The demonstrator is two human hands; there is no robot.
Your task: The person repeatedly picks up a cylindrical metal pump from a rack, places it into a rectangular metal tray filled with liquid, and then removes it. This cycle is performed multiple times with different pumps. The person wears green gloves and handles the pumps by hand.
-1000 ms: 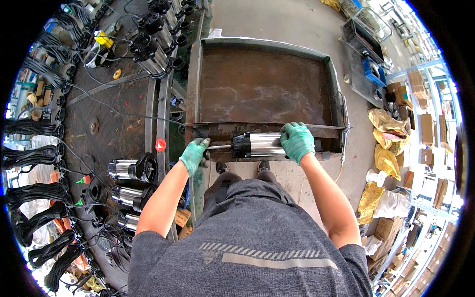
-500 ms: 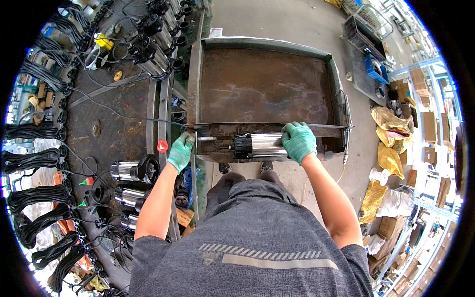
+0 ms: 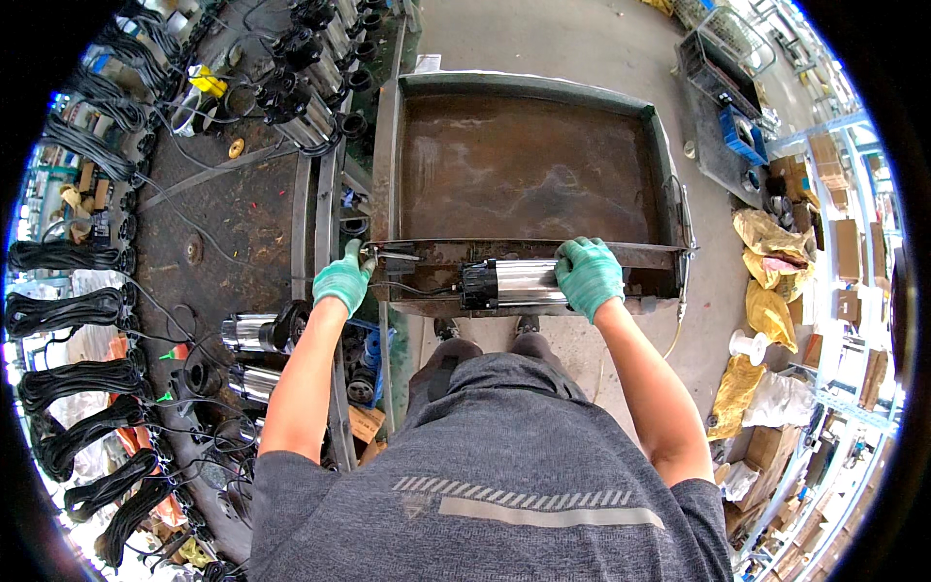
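A silver cylindrical pump [image 3: 522,282] with a black ribbed end lies on its side across the near edge of the rusty metal tank [image 3: 524,165]. My right hand [image 3: 590,276], in a green glove, is wrapped over the pump's right end. From its black end a thin black cable [image 3: 417,289] runs left to my left hand [image 3: 341,281], also gloved. The left fingers are closed beside the tank's left rim and appear to grip that cable. Close to those fingertips are small metal fittings [image 3: 393,254] on the rim.
To the left, a dark workbench [image 3: 213,223] carries more silver pumps [image 3: 303,116] and coiled black cables [image 3: 73,310]. Metal rails [image 3: 325,194] separate it from the tank. Yellow sacks [image 3: 771,252] and shelving with cartons [image 3: 847,252] stand at right, beyond a blue crate [image 3: 742,134].
My left hand has shifted slightly left and up. A cable now stretches between it and the pump, and the red tag beside it is out of sight. The right hand stays on the pump.
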